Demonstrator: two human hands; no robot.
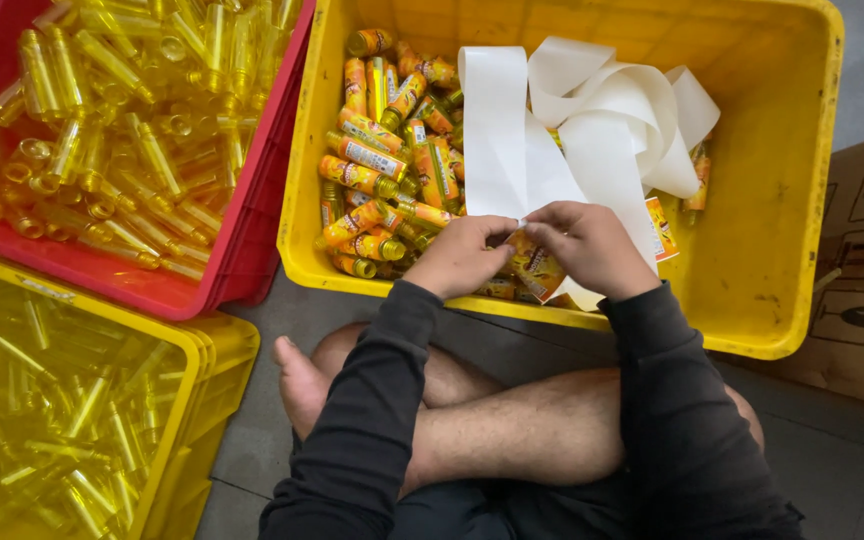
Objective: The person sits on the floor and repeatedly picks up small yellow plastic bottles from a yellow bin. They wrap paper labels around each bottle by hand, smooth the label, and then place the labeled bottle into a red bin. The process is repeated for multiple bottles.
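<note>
Clearly, you had both hands working at the near edge of the yellow crate, low over its front rim. Your left hand was curled narrow, thumb and fingertips pinched together on the bottle with the orange label, and your right hand was closed down over the same bottle from the other side, where the white paper strip came down to meet it. Whether the strip itself was pinched between your fingers, I could not tell.

That bottle looked small and light, a thin clear plastic thing with yellow liquid inside, stiff enough to pinch but likely to roll or slip, since its wall was smooth. It seemed best taken around the middle of the body, across its width, with the other hand steadying one end. The paper strip was soft and glossy; it looped loosely in the back of the crate, so it probably creased and slid easily and wanted a flat thumb rather than a hard pinch.

A heap of labelled bottles lay in the crate's left half. Unlabelled bottles filled the red crate and another yellow bin to your left, well apart from your hands.
</note>
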